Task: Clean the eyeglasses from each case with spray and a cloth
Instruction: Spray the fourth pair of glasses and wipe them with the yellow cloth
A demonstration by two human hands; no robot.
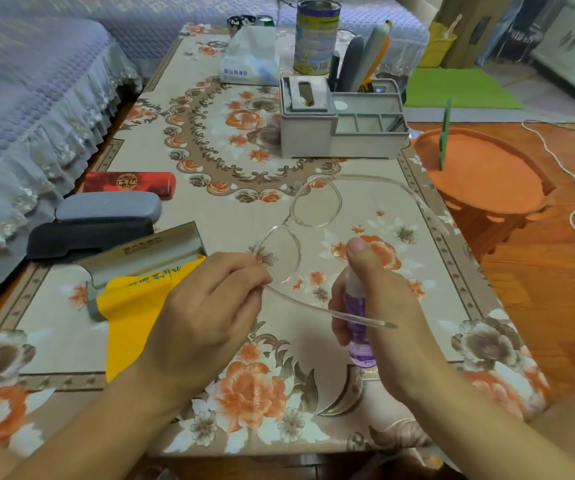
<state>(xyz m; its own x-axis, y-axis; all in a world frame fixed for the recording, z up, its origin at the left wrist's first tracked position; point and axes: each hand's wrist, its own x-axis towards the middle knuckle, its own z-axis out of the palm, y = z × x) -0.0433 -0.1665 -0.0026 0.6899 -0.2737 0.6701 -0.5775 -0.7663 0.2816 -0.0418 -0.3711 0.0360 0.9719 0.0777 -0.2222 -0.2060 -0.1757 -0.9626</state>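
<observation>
Left hand (206,306) pinches clear-framed eyeglasses (299,230); right hand (379,306) grips a small purple spray bottle (357,327).
Open silver case (147,258) on the floral worktop (209,140) holds a yellow cloth (133,313).

Purple sofa (29,98), wooden floor (556,306)

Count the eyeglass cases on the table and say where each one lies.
4, all at the left edge: a red case farthest back, a grey case next, a black case nearer, and an open case under the yellow cloth.
</observation>
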